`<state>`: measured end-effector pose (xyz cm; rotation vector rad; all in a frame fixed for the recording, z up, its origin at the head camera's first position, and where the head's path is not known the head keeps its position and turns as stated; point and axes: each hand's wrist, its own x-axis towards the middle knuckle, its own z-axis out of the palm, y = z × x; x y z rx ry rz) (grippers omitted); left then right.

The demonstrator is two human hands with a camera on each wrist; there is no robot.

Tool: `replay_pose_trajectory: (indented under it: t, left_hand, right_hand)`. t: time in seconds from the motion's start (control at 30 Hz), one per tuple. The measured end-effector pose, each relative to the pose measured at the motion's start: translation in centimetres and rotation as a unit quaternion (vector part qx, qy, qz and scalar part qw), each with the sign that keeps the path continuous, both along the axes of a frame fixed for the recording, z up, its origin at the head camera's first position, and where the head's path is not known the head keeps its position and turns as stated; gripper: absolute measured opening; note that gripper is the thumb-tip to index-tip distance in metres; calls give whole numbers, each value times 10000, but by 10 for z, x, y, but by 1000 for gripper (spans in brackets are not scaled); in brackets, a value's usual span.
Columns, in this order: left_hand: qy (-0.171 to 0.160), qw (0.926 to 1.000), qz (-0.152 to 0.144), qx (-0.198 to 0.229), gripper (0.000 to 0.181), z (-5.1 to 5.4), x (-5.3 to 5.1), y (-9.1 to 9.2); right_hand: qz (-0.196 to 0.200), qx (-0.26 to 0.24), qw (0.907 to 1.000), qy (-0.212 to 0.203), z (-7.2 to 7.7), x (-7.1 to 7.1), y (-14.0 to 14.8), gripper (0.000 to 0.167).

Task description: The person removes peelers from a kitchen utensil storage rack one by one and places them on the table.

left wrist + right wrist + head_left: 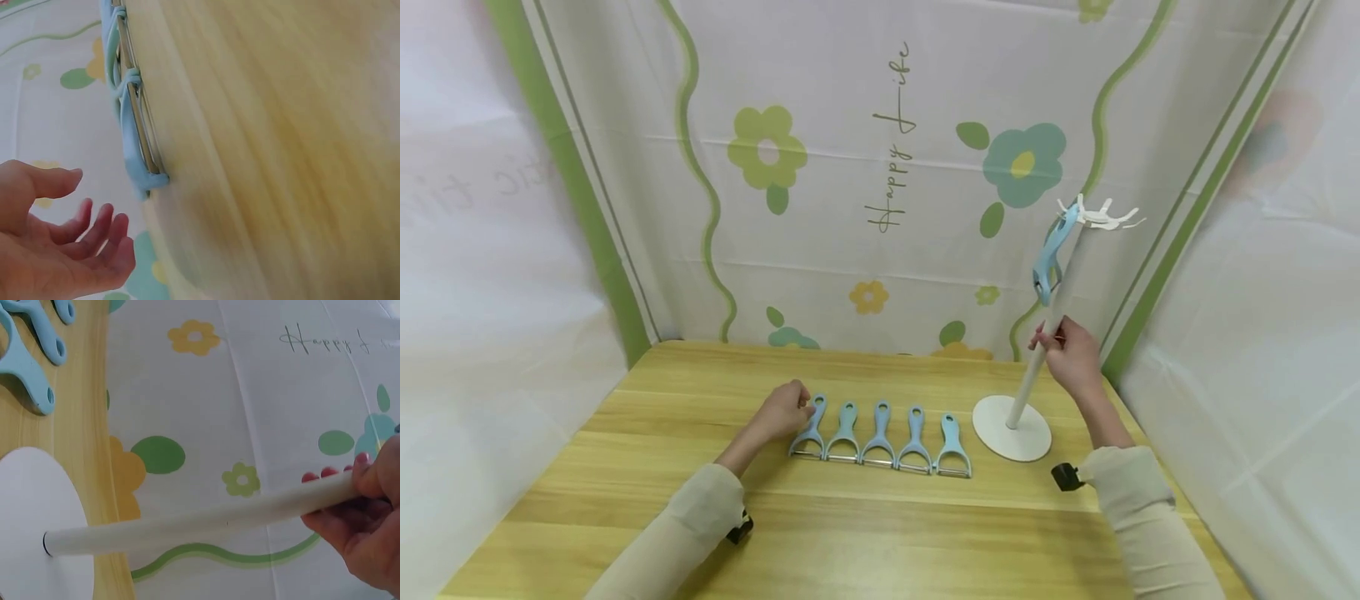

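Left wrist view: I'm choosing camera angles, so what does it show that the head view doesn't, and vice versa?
Only the left wrist view shows the palm side of the left hand. Only the head view shows the white stand, the hanging peeler and the right hand. Both show the left hand, table, patterned cloth and at least some of the row of peelers.

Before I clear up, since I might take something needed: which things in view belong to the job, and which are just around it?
Seemingly part of the job:
white stand, gripped by the right hand
peeler hanging at its top
five peelers in a row, beside the left hand

Just around it:
wooden table
flowered cloth behind
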<state>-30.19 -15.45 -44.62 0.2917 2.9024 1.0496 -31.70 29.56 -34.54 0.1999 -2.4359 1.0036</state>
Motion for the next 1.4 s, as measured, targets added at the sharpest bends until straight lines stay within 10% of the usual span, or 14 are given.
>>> replay_pose_trajectory:
  t: [0.3,0.57,0.83,1.4]
  left_hand:
    - [370,9977,-297,480,18,3,-9,16]
    - [782,9880,-1002,872,13,16,-21,50]
    - [965,9736,-1889,839,10,53,-26,99]
    - [698,9367,-2488,2364,37,140,-28,198]
  right_hand:
    - [1014,-28,9913,-834,8,-5,22,21]
    - [2199,-344,9719,-771,9,-16,38,18]
    - [2873,-685,9516,-851,6,-20,43,19]
    - [2959,-986,9455,-938,1,-24,44,23]
